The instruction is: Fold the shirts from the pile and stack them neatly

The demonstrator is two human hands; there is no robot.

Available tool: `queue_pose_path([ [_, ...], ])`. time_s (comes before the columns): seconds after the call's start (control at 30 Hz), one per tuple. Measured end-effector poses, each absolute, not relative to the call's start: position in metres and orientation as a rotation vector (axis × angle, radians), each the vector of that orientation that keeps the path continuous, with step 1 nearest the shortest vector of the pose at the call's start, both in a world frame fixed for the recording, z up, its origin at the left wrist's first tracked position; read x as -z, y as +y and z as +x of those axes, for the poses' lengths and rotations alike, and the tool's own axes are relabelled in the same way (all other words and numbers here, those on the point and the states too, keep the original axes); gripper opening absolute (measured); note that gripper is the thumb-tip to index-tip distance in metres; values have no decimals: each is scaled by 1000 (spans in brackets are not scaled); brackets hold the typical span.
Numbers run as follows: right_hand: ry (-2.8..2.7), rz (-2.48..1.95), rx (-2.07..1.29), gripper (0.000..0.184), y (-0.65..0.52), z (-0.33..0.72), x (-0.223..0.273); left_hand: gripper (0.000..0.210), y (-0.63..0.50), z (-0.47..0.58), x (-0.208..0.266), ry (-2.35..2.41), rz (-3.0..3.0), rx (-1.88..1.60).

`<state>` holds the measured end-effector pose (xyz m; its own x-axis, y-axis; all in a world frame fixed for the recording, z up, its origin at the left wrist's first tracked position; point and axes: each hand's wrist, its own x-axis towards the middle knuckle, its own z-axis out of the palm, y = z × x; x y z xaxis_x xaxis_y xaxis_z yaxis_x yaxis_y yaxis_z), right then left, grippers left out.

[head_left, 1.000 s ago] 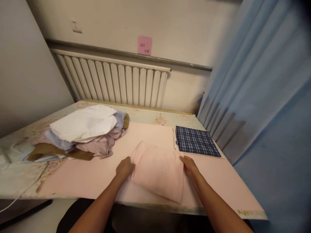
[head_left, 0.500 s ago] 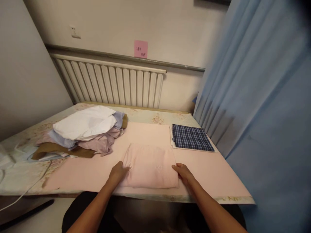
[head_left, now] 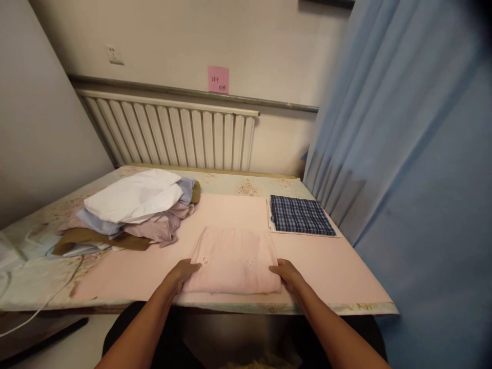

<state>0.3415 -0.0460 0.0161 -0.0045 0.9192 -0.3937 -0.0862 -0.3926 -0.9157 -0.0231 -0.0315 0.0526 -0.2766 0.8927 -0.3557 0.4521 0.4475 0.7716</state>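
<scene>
A folded pale pink garment with small cut-out flower patterns lies in front of me near the table's front edge. My left hand pinches its left side, thumb on top and the other fingers tucked beneath or behind. On the opposite side, my right hand grips the right edge the same way. The fingers under the cloth are hidden. Beyond it to the right lies a folded dark blue plaid cloth on top of a white piece.
A loose heap of clothes, white on top, is on the left. A pink sheet covers part of the flowered tablecloth. A white cord hangs at the left front. A blue curtain borders the right; a radiator stands behind.
Both hands keep hold of the pink garment. Its left side, with my left hand, has shifted slightly left and looks flatter. The view has moved a little.
</scene>
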Motion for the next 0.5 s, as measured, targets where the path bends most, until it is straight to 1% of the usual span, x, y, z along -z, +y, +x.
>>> queue_pose_path([
  [0.1, -891, -1424, -1516, 23, -44, 342, -12, 14, -29, -24, -42, 1818, 1091, -706],
  [0.27, -827, -1385, -1544, 24, -44, 346, -11, 16, -28, -28, -32, 1699, 1001, -752],
  [0.5, -775, -1214, -1690, 31, -41, 344, -22, 40, -28, -29, -47, 1285, 746, -736],
])
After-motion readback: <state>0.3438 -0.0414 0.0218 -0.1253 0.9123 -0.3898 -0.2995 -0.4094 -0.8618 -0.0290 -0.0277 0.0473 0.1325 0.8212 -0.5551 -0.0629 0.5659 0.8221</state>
